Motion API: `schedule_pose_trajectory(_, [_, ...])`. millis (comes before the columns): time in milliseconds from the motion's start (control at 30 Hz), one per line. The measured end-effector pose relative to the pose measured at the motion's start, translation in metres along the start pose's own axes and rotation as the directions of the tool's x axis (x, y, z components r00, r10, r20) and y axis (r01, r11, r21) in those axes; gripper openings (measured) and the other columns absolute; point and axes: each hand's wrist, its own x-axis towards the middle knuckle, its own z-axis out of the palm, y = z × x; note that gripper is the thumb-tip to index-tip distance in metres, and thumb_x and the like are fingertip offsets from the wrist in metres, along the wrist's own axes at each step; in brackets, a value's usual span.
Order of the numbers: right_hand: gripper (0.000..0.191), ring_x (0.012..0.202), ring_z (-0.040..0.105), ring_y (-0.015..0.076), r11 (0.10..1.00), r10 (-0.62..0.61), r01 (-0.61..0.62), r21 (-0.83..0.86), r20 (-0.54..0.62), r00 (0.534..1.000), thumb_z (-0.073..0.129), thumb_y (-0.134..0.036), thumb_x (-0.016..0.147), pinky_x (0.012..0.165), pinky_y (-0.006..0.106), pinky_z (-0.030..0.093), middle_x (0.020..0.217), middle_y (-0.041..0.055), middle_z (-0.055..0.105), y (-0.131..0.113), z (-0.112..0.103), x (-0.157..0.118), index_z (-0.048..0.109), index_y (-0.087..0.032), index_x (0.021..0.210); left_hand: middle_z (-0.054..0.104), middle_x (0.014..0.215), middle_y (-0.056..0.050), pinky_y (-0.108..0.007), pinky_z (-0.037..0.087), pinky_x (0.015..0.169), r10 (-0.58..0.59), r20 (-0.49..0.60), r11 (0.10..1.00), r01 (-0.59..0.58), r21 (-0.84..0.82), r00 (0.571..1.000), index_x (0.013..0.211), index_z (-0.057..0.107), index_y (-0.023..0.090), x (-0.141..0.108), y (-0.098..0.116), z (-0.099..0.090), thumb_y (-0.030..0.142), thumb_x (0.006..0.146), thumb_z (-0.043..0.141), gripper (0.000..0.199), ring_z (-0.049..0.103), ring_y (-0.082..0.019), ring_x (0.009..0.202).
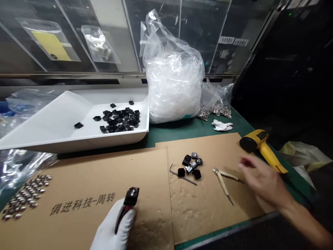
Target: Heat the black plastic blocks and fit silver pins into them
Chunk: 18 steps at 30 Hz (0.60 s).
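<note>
My left hand (pixel 113 225), in a white glove, is closed around a black-handled tool (pixel 119 219) with a bit of red, which looks like pliers. At its upper end is a black block (pixel 131 196) with a metal fitting on top. My bare right hand (pixel 262 178) is smeared by motion over the right side of the cardboard, its fingers not clear. It is between the pale-handled nippers (pixel 223 184) and the yellow heat gun (pixel 269 152). Black and metal parts (pixel 191 166) lie in a small group beside a hex key (pixel 183 176).
A white tray (pixel 65 140) at the back left holds many black blocks (pixel 121 119). Small metal pieces (pixel 26 196) lie on the cardboard (pixel 145 163) at left. A large plastic bag (pixel 174 86), bags of screw-like pieces (pixel 215 110) and a white glove (pixel 222 125) stand behind.
</note>
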Motion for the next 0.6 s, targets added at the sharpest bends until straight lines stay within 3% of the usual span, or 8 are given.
schedule_pose_trajectory(33, [0.028,0.099,0.072,0.0235,0.989,-0.140,0.135,0.064,0.081,0.987,0.050,-0.039,0.102,0.086,0.033,0.060,0.112,0.0053,0.074,-0.031,0.007,-0.006,0.063,-0.027,0.123,0.078,0.110,-0.003,-0.030,0.062,0.088,0.018,-0.001,1.000,-0.018,-0.003,1.000,0.115,0.069,0.025,0.001,0.004,-0.001,0.058,0.099,0.049,0.041,0.074,-0.024,0.105])
schedule_pose_trajectory(100, [0.023,0.098,0.072,0.0190,0.932,-0.355,0.332,0.144,0.189,0.916,0.051,-0.030,0.101,0.087,0.028,0.059,0.113,-0.0026,0.076,-0.092,0.023,-0.012,0.065,-0.033,0.119,0.077,0.107,-0.003,-0.030,0.062,0.084,0.060,-0.022,0.998,-0.060,0.021,0.998,0.114,0.068,0.026,0.002,0.011,-0.002,0.057,0.098,0.052,0.039,0.075,-0.023,0.097])
schedule_pose_trajectory(167, [0.027,0.094,0.072,0.0191,0.905,-0.424,0.403,0.133,0.248,0.871,0.050,-0.014,0.098,0.082,0.027,0.058,0.110,-0.0021,0.076,-0.138,0.036,-0.010,0.066,-0.032,0.112,0.075,0.104,-0.004,-0.032,0.062,0.079,0.098,-0.040,0.993,-0.095,0.073,0.994,0.112,0.067,0.025,-0.001,0.016,-0.003,0.057,0.097,0.055,0.037,0.075,-0.023,0.091])
schedule_pose_trajectory(233, [0.033,0.084,0.072,0.0218,0.911,-0.408,0.407,0.064,0.289,0.866,0.048,-0.001,0.090,0.072,0.028,0.057,0.099,0.0026,0.075,-0.166,0.044,-0.005,0.066,-0.026,0.101,0.074,0.102,-0.006,-0.034,0.061,0.078,0.115,-0.046,0.986,-0.109,0.129,0.992,0.112,0.065,0.024,-0.010,0.015,-0.006,0.056,0.097,0.057,0.036,0.074,-0.024,0.090])
schedule_pose_trajectory(400, [0.035,0.071,0.071,0.0232,0.910,-0.364,0.411,-0.064,0.353,0.862,0.046,0.006,0.082,0.058,0.028,0.049,0.090,0.0089,0.072,-0.178,0.051,0.005,0.062,-0.021,0.098,0.070,0.101,-0.009,-0.038,0.058,0.083,0.102,-0.072,0.980,-0.088,0.181,0.992,0.115,0.062,0.021,-0.040,0.004,-0.016,0.049,0.098,0.059,0.033,0.070,-0.025,0.091])
schedule_pose_trajectory(600, [0.032,0.066,0.070,0.0289,0.897,-0.378,0.436,-0.070,0.387,0.841,0.044,0.001,0.082,0.055,0.035,0.048,0.083,0.0120,0.069,-0.174,0.070,-0.002,0.060,-0.017,0.104,0.066,0.101,-0.008,-0.035,0.055,0.083,0.060,-0.085,0.998,-0.060,-0.009,0.995,0.113,0.060,0.022,-0.060,-0.007,-0.023,0.041,0.100,0.058,0.023,0.067,-0.022,0.090])
